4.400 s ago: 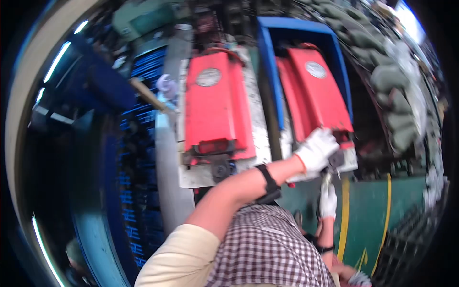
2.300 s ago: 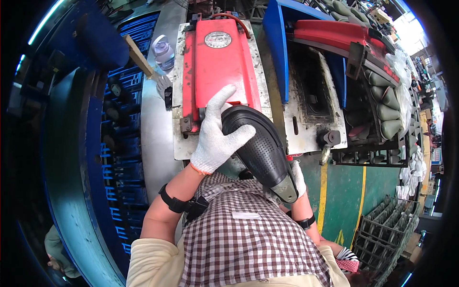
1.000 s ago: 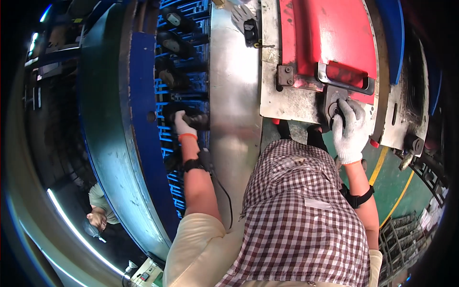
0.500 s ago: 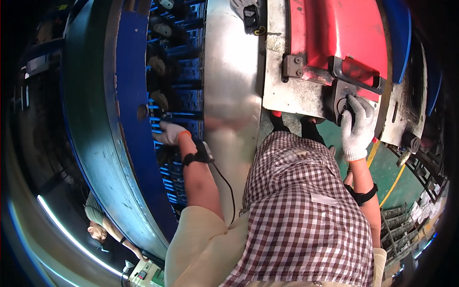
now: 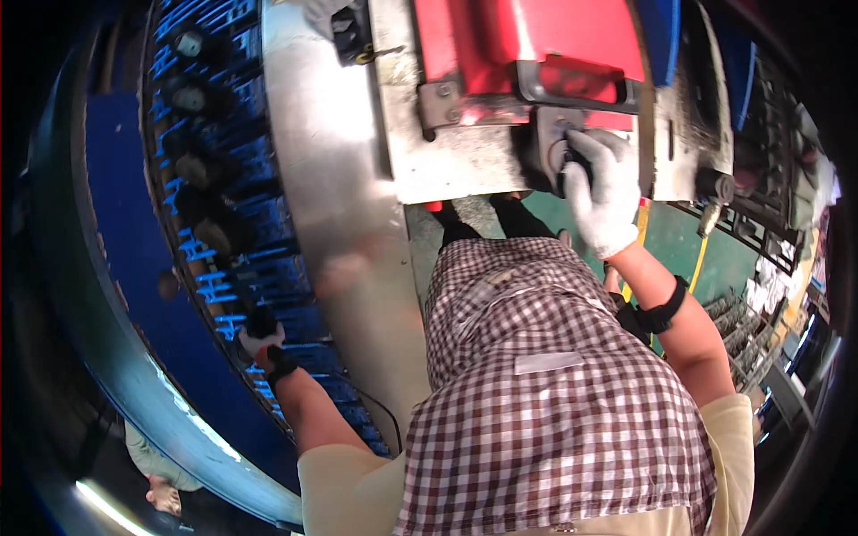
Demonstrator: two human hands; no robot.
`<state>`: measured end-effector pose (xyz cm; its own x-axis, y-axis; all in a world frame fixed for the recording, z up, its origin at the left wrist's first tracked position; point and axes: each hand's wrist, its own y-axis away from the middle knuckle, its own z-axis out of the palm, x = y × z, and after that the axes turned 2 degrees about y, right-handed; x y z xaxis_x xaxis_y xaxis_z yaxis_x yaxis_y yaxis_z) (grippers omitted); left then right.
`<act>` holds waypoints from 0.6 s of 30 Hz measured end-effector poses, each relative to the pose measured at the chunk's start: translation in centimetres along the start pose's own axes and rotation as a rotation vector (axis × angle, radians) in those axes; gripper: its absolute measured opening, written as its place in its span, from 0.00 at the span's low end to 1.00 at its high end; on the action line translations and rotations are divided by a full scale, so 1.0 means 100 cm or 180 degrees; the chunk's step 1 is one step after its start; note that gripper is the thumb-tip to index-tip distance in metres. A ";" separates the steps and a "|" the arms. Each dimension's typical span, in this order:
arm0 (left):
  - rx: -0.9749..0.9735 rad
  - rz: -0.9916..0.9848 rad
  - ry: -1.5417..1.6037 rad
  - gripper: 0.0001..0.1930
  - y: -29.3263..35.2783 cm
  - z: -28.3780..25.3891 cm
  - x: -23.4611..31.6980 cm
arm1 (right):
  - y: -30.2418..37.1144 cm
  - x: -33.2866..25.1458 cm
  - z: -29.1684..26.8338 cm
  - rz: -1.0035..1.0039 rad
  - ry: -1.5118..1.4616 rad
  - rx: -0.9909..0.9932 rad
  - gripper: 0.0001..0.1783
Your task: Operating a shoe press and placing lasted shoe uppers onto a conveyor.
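My left hand [image 5: 261, 343], in a white glove, is at the blue-lit rack of rods on the left. Its fingers close around a dark, shoe-like piece [image 5: 260, 320], partly hidden and blurred. On the right, my right hand [image 5: 606, 192], also gloved, curls its fingers against a dark metal block [image 5: 551, 143] with a round fitting. This block sits below the black handle [image 5: 576, 96] of a red cover [image 5: 572, 40]. Several dark pieces with pale oval tops, such as this shoe-like piece [image 5: 217, 234], stand along the rack.
A shiny metal ledge [image 5: 313, 143] runs between the rack and a worn pale plate [image 5: 447, 170]. A dark grey glove [image 5: 326, 13] lies at the top. Beyond the blue panel [image 5: 125, 205], another person [image 5: 161, 464] is at lower left. Racks [image 5: 751, 330] stand on the right.
The view has shifted, moving the machine leftward in it. My left hand has gone nearer along the rack and closed on the dark piece. My right hand stays at the block.
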<state>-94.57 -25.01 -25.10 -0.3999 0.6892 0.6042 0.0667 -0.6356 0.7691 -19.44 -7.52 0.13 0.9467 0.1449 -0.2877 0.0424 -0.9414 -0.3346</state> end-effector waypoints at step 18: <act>-0.1890 0.0597 0.1430 0.55 0.172 0.491 0.077 | -0.027 0.018 -0.050 0.0082 -0.2545 -0.1057 0.19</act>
<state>-51.65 -13.62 3.00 -0.7720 0.4244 0.4732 -0.2814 -0.8957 0.3444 -16.23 -6.22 5.02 0.4454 0.1757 -0.8779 0.2332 -0.9695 -0.0757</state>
